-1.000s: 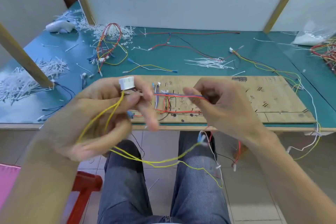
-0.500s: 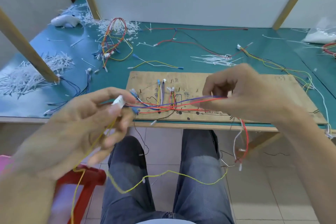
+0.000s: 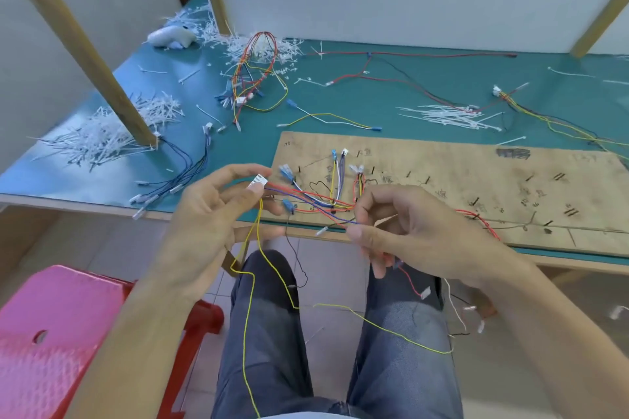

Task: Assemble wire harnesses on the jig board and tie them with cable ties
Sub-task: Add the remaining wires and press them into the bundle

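Pinching the white connector [image 3: 258,179] with your left hand [image 3: 207,218] and its light, limp wires [image 3: 306,193] with your right hand [image 3: 418,235], you'd best steer by the stiff connector.

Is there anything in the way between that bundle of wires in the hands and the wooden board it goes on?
Nothing visible does. The left hand pinches the white connector and the right hand the red and blue wires, right at the near edge of the jig board. Only the routed wires lie on that corner.
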`<state>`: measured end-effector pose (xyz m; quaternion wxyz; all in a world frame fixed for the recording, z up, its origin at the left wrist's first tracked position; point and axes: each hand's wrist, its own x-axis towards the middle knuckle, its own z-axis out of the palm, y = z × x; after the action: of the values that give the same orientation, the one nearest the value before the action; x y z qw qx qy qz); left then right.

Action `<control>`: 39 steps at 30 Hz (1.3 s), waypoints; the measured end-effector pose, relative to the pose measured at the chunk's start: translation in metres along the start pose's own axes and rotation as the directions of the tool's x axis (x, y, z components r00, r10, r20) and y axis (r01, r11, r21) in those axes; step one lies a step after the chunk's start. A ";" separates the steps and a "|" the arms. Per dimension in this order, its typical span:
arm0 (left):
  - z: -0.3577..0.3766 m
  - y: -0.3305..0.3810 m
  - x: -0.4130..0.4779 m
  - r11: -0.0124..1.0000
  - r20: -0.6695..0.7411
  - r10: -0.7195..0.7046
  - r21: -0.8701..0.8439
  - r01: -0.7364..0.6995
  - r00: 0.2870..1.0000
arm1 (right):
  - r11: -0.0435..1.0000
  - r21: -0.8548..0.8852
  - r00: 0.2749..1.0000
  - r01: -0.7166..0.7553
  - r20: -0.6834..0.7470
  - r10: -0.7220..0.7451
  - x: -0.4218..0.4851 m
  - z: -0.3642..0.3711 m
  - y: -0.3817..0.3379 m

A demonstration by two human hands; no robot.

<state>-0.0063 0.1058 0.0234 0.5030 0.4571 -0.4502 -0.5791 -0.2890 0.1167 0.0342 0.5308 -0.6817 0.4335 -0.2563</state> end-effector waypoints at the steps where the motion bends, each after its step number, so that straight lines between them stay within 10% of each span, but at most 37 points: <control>1: -0.002 -0.002 0.001 1.000 -0.007 0.002 -0.001 -0.002 1.000 | 1.000 -0.009 1.000 0.012 0.004 -0.012 0.002 0.001 0.000; 6: -0.003 -0.005 0.007 0.999 0.059 0.030 0.023 -0.031 0.998 | 0.995 -0.101 0.986 -0.027 0.163 0.044 0.001 0.008 0.000; 11: -0.008 -0.002 0.011 0.995 0.144 0.067 0.063 -0.077 0.987 | 0.843 -0.535 0.990 -0.062 -0.143 -0.018 0.001 0.012 0.002; 18: -0.008 -0.011 0.011 0.984 0.069 0.113 0.129 -0.121 0.991 | 0.515 -0.841 0.723 -0.168 -0.460 -0.515 0.003 0.019 -0.007; 24: -0.016 -0.004 0.016 0.991 0.101 0.133 -0.009 -0.132 0.986 | 0.395 -0.918 0.929 0.034 -0.116 -0.350 -0.008 -0.016 -0.014; 28: -0.028 0.003 0.014 0.976 0.130 0.149 -0.178 -0.125 0.980 | 0.371 -0.915 0.954 -0.159 -0.239 -0.181 -0.024 -0.041 -0.008; 32: -0.025 -0.004 0.015 0.995 0.120 0.099 -0.047 -0.094 0.988 | 0.680 -0.724 0.828 -0.118 -0.450 -0.335 -0.038 -0.044 -0.004; 39: -0.014 -0.028 0.036 0.992 -0.155 0.022 0.129 -0.002 0.988 | 0.964 -0.265 0.916 -0.018 -0.391 -0.090 -0.014 -0.006 -0.009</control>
<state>0.0002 0.0720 -0.0097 0.5100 0.5297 -0.4483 -0.5083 -0.2978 0.1259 0.0464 0.3309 -0.6872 0.5502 -0.3401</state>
